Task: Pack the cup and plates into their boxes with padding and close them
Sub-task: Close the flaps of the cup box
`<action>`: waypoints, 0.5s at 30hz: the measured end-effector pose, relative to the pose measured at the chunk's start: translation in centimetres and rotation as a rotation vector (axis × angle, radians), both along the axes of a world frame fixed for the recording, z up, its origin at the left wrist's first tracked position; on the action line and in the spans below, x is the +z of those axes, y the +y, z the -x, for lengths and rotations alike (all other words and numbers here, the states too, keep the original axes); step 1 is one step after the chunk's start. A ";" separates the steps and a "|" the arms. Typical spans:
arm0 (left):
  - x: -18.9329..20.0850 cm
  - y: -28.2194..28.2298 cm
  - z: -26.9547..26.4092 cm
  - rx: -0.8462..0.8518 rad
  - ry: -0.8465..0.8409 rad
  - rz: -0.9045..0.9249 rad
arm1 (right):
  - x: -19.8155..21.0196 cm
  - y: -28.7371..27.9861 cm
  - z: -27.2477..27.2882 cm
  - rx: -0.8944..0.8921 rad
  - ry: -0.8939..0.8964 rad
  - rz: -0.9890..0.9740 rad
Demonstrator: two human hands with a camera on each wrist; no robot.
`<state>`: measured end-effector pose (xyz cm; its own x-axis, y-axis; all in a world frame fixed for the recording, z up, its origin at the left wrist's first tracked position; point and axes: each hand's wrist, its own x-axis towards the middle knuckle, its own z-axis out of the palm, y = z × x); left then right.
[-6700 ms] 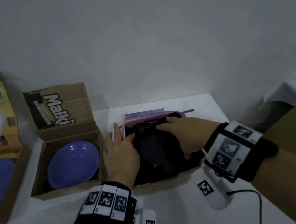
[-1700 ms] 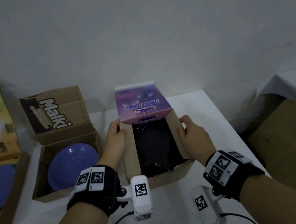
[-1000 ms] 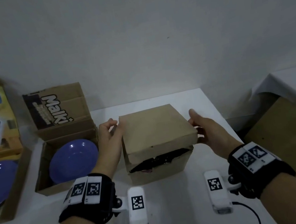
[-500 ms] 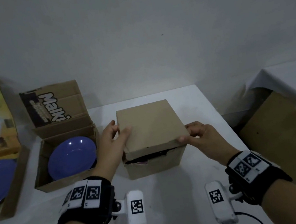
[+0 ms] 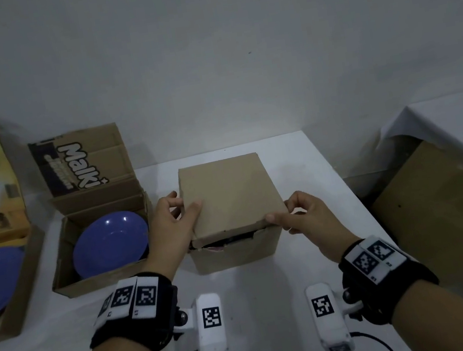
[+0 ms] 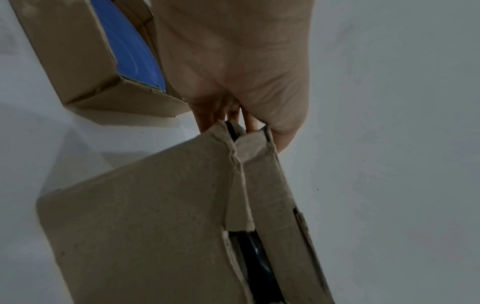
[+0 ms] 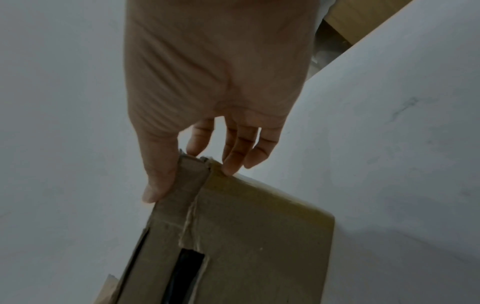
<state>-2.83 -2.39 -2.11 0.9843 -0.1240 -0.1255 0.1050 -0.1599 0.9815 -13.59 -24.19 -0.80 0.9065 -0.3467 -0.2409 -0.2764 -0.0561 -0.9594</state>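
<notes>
The right hand reaches down from the top of the frame to the upper corner of a brown cardboard box in the lower middle; its thumb lies along the lid's left edge, while fingertips touch the corner from the right; a narrow slot near the bottom shows something black inside; a white surface fills the right.

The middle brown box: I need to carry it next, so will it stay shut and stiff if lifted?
Probably not shut: the lid sits raised, dark padding showing in the gap. Its torn front edge suggests soft cardboard. Both hands, left hand and right hand, grip it.
</notes>
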 end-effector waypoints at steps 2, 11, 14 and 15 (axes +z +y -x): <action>-0.2 0.0 0.0 0.019 -0.007 0.001 | -0.1 0.2 -0.1 -0.001 0.031 -0.054; -0.4 -0.2 0.3 0.043 -0.023 -0.019 | -0.4 1.0 0.4 -0.122 0.010 0.276; -0.3 -0.1 0.4 0.041 -0.033 0.011 | 0.0 2.2 1.5 -0.076 -0.284 0.742; -0.2 -0.1 0.4 0.032 -0.048 0.018 | 0.1 2.8 1.8 0.019 -0.363 0.880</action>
<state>-3.27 -2.49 -2.31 0.9927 -0.0943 -0.0757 0.0621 -0.1395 0.9883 -15.36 -21.40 -0.71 0.8819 -0.2546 0.3968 0.0380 -0.8005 -0.5981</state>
